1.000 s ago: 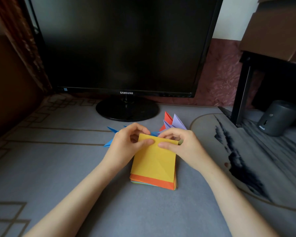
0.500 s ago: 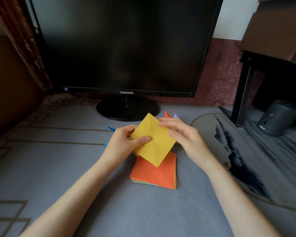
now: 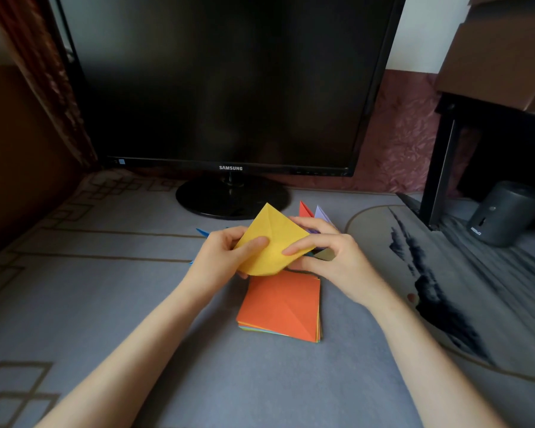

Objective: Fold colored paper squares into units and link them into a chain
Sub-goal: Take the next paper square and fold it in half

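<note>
A yellow paper square [image 3: 271, 239] is held in the air on its corner, bent into a soft curve. My left hand [image 3: 220, 257] pinches its left side with thumb on top. My right hand [image 3: 337, 257] pinches its right side. Below them a stack of coloured paper squares [image 3: 281, 307] lies on the grey mat, an orange sheet on top. Behind my hands, pointed tips of folded units show: red [image 3: 305, 209], lilac [image 3: 321, 214] and blue [image 3: 204, 232]. Most of those units are hidden by my hands.
A black monitor [image 3: 229, 88] on a round stand [image 3: 232, 196] fills the back. A dark cylinder [image 3: 504, 211] stands at the right beside a black table leg [image 3: 439, 174]. The grey patterned mat [image 3: 105, 304] covers the desk.
The yellow sheet was lifted off the stack, turned onto its corner, and is now being bent between both hands. The orange sheet beneath is uncovered.
</note>
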